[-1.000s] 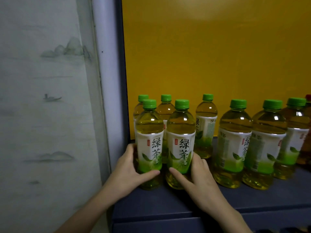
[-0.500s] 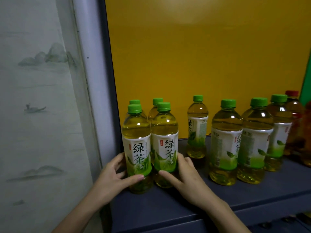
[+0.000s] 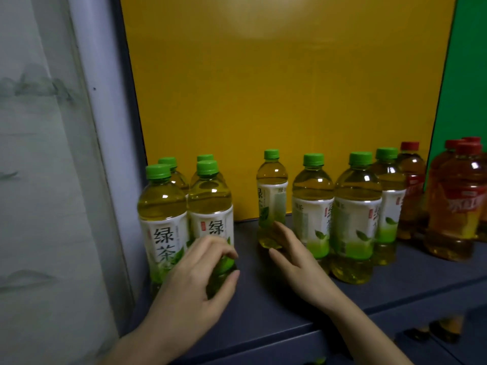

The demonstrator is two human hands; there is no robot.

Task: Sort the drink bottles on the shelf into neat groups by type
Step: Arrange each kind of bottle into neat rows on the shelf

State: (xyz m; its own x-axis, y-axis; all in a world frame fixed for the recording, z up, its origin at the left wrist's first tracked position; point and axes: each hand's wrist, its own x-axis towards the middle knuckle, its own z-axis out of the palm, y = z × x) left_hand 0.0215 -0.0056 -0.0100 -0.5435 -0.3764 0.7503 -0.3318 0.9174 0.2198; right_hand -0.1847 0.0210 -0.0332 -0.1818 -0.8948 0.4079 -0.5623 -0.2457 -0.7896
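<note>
Green-capped green tea bottles stand on a dark blue shelf (image 3: 263,306). At the left is a tight two-by-two cluster; my left hand (image 3: 200,283) curls round the base of its front right bottle (image 3: 210,206), next to the front left bottle (image 3: 162,214). A lone green tea bottle (image 3: 271,193) stands apart in the middle. My right hand (image 3: 297,262) reaches to it with straight fingers touching its lower part. Three more green tea bottles (image 3: 355,206) stand together further right. Red-capped amber tea bottles (image 3: 456,206) fill the far right.
A yellow back panel (image 3: 276,101) rises behind the bottles, and a green panel (image 3: 469,61) starts at the right. A pale wall post (image 3: 105,154) borders the shelf on the left. More bottles show dimly on a lower shelf (image 3: 442,330).
My right hand let go of the front right cluster bottle and moved right to the lone bottle. My left hand shifted from the front left bottle to the front right one. The view panned right.
</note>
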